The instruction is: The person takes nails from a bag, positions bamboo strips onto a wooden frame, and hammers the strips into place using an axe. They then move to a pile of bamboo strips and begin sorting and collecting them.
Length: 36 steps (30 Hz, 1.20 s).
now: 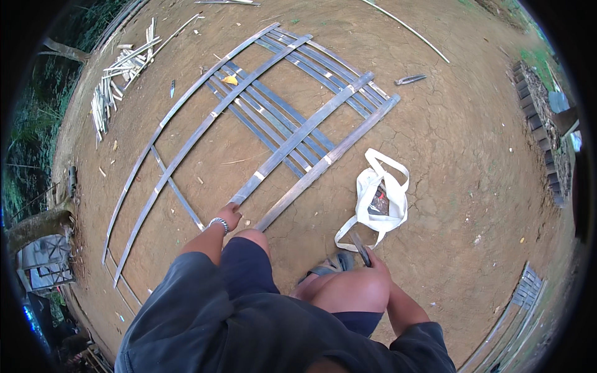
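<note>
On the ground lies a lattice of long grey-brown slats [286, 146], apparently split bamboo, with a group of shorter crosswise slats [277, 124]. My left hand [229, 216], with a bracelet at the wrist, is closed on the near end of one long slat. Another long slat [298, 185] runs just right of it. Down by my bent knee, my right hand [378, 264] is closed round a dark, narrow hand tool [359, 247] that points up and away; its exact kind is unclear. Just beyond the tool stands an open white bag [398, 214] with dark things inside.
Cut pale sticks [127, 68] lie heaped at the far left, with a small knife-like tool [172, 89] nearby. A plier-like tool [410, 79] lies beyond the lattice. A long pole [410, 30] lies farther off. More slats [522, 295] lie at the right. The ground is bare, cracked earth.
</note>
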Motion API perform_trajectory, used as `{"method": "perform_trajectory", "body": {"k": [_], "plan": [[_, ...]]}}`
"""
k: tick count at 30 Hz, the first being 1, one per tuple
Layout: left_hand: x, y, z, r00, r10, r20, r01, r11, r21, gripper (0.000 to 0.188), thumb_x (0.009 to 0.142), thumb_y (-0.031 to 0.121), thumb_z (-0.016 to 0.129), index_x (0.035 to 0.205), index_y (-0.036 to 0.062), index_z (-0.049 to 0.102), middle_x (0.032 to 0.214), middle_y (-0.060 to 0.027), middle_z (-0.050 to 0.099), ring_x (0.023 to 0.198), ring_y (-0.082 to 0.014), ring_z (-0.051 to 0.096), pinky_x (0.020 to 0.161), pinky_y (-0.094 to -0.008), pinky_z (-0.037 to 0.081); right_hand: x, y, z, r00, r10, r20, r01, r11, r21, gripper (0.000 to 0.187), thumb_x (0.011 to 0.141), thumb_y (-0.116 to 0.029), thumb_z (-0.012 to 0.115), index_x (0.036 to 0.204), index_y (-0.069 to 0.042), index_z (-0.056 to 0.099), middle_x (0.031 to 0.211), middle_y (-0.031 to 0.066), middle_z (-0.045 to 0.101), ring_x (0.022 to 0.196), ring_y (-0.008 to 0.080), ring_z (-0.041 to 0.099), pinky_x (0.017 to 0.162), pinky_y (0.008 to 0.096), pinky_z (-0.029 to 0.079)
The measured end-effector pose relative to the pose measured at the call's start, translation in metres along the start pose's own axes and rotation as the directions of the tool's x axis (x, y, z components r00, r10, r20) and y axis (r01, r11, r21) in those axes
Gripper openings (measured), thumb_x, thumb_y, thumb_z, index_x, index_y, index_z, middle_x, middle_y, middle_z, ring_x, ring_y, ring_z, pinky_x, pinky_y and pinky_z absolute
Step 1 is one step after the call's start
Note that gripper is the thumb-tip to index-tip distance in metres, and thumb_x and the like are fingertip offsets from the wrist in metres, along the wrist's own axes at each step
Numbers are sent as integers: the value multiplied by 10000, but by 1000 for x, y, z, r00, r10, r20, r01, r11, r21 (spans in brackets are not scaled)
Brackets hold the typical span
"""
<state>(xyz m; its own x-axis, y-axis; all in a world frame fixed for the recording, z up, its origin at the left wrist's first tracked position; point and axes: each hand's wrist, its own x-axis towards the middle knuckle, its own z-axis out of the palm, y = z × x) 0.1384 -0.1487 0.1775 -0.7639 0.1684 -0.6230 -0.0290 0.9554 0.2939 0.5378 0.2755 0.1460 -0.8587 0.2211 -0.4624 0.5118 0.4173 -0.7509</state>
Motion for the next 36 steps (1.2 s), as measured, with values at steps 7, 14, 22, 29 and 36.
{"method": "perform_trajectory", "body": {"k": [7,14,22,29,36], "plan": [[-150,-31,-51,974,-102,205,102,995,11,500,938,375,650,1298,27,650,1310,-196,666,1238,-338,622,1057,-384,476,35,-116,-39,943,311,118,-271,924,-269,684,830,-153,607,1489,-118,429,1174,296,665,1075,479,646,916,523,522],[-299,-64,-55,810,77,582,-145,987,70,503,1089,422,339,1345,106,634,1336,-217,636,1253,-392,585,1099,-407,436,-15,-196,-34,796,566,214,-598,788,142,557,847,-60,584,1389,-87,457,918,212,655,758,350,667,679,467,563],[-403,-104,-24,682,-28,731,105,993,-60,674,1018,582,437,1449,76,549,1453,-215,557,1368,-371,506,1167,-384,370,-152,-186,-50,552,789,269,-802,591,-89,470,865,-33,578,1326,-40,485,835,163,627,611,269,642,537,417,549],[-431,-88,-44,715,-156,682,370,911,-180,756,969,616,508,1460,41,529,1494,-238,513,1396,-368,484,1172,-382,361,-222,-188,-31,369,917,153,-766,394,-509,452,881,-22,561,1325,18,489,939,234,684,673,327,708,552,436,568],[-424,-129,-55,698,-82,711,265,952,-151,705,988,604,476,1383,35,604,1416,-236,581,1328,-375,544,1145,-405,392,-193,-260,13,485,839,246,-831,530,-169,541,874,-46,618,1378,-53,419,837,157,604,589,268,630,498,418,534]]}}
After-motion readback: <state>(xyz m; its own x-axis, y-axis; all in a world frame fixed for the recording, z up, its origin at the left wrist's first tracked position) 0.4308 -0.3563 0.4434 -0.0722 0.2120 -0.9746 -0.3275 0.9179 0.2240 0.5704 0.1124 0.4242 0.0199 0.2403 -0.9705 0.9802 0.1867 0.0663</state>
